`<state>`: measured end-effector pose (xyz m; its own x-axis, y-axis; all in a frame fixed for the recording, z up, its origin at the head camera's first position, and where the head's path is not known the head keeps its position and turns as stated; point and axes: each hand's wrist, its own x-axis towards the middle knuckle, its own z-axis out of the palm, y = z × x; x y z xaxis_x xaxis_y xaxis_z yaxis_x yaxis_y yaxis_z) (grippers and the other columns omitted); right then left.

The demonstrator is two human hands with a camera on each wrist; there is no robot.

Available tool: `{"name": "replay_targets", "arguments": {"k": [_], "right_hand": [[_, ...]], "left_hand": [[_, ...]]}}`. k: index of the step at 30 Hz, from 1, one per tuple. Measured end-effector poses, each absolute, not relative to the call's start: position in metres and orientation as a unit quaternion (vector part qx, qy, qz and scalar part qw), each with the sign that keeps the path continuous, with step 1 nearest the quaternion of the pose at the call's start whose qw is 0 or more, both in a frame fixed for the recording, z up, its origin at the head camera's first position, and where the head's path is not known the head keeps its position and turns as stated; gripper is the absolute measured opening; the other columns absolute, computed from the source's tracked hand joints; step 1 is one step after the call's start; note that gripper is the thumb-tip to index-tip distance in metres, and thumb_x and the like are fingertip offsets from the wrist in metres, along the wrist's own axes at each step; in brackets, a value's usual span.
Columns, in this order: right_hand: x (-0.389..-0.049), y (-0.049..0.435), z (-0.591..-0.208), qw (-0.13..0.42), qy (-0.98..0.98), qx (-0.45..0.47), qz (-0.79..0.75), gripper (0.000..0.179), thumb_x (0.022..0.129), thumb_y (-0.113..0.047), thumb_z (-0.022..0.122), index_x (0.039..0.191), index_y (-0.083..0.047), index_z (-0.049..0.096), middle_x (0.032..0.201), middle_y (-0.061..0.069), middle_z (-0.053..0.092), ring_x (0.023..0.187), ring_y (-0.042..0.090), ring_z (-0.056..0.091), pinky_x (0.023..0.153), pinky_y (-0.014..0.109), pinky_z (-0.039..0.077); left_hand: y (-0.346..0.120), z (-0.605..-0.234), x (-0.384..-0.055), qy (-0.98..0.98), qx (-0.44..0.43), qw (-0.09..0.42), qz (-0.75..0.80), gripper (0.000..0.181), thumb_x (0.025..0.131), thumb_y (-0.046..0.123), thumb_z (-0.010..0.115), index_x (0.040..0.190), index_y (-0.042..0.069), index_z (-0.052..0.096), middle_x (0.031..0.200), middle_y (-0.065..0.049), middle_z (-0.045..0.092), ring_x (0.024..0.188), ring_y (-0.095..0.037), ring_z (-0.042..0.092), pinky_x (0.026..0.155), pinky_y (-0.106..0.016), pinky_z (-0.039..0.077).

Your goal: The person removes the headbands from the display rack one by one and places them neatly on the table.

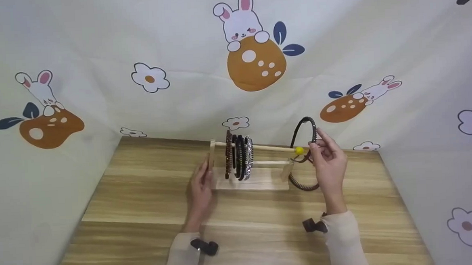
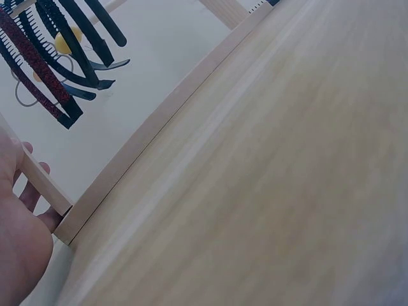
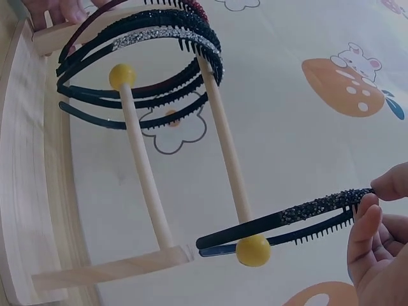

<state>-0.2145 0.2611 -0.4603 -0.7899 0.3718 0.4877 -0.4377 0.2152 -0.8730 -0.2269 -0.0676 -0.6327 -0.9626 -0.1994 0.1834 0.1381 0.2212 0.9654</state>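
A wooden headband stand (image 1: 259,183) rests on the table, with two rods between its end posts. Several dark headbands (image 1: 240,158) hang on the upper rod near its left end, one silver and glittery. My left hand (image 1: 201,186) holds the left end post (image 2: 44,185), fingers behind it. Between thumb and fingers, my right hand (image 1: 329,164) pinches a dark glittery headband (image 3: 319,205), beside the yellow ball (image 3: 254,250) on a rod's end. Below that hand curves a toothed dark band (image 1: 303,186); I cannot tell whether it belongs to the same headband.
Wood-patterned tabletop (image 1: 257,228) lies under the stand. A pale cloth (image 1: 186,38) printed with rabbits and flowers rises behind and at both sides, close past the table's back edge. A second yellow ball (image 3: 122,76) tips the other rod.
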Motion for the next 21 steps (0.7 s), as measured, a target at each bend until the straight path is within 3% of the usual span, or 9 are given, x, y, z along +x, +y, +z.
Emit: {"name": "replay_targets", "arguments": {"k": [10, 16, 21], "right_hand": [[-0.215, 0.273, -0.472, 0.32, -0.713, 0.023, 0.623, 0.039, 0.101, 0.009, 0.073, 0.14, 0.009, 0.07, 0.101, 0.016, 0.077, 0.086, 0.008, 0.07, 0.074, 0.015, 0.058], [-0.215, 0.279, -0.481, 0.298, -0.722, 0.001, 0.625, 0.044, 0.098, 0.011, 0.077, 0.14, 0.009, 0.07, 0.098, 0.005, 0.078, 0.085, 0.007, 0.07, 0.077, 0.015, 0.06], [-0.215, 0.287, -0.487, 0.265, -0.728, -0.044, 0.631, 0.04, 0.096, 0.011, 0.08, 0.135, 0.01, 0.073, 0.099, 0.009, 0.08, 0.085, 0.007, 0.072, 0.079, 0.015, 0.061]], "left_hand": [[-0.066, -0.628, -0.224, -0.782, 0.031, 0.158, -0.602, 0.046, 0.115, 0.025, 0.064, 0.16, 0.019, 0.06, 0.162, -0.015, 0.059, 0.117, -0.038, 0.071, 0.092, -0.055, 0.067], [-0.066, -0.628, -0.224, -0.784, 0.035, 0.147, -0.602, 0.047, 0.115, 0.024, 0.063, 0.161, 0.018, 0.058, 0.162, -0.011, 0.058, 0.11, -0.031, 0.07, 0.087, -0.048, 0.067], [-0.066, -0.628, -0.226, -0.786, 0.029, 0.154, -0.598, 0.047, 0.114, 0.023, 0.064, 0.161, 0.018, 0.059, 0.162, -0.01, 0.059, 0.109, -0.031, 0.07, 0.085, -0.046, 0.067]]}}
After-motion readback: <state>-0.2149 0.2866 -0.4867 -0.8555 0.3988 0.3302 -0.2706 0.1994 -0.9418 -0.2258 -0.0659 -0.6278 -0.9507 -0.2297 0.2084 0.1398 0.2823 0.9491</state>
